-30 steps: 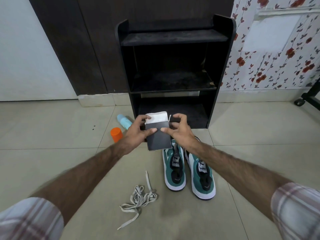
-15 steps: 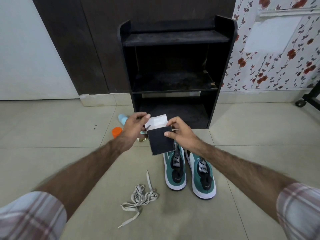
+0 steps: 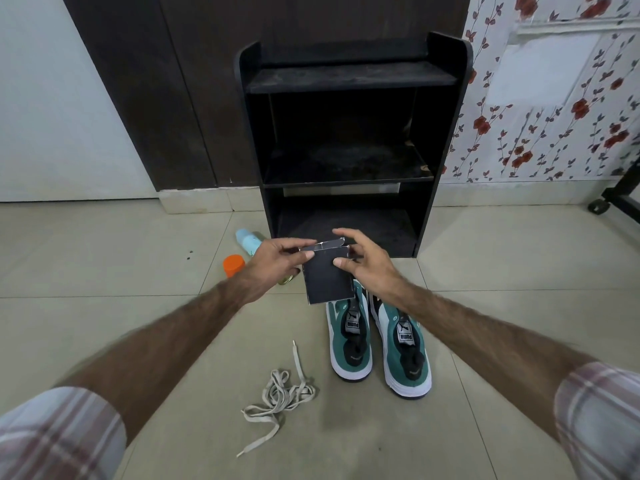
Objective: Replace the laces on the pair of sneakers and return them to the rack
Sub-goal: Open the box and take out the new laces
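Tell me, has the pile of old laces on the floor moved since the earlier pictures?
No. The old laces lie in the same spot left of the sneakers.

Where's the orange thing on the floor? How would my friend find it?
Start at the black shoe rack against the wall and look at the floor by its lower left corner. A pale blue bottle lies there, and nearer you sits the small orange cap. It is the only bright orange thing there.
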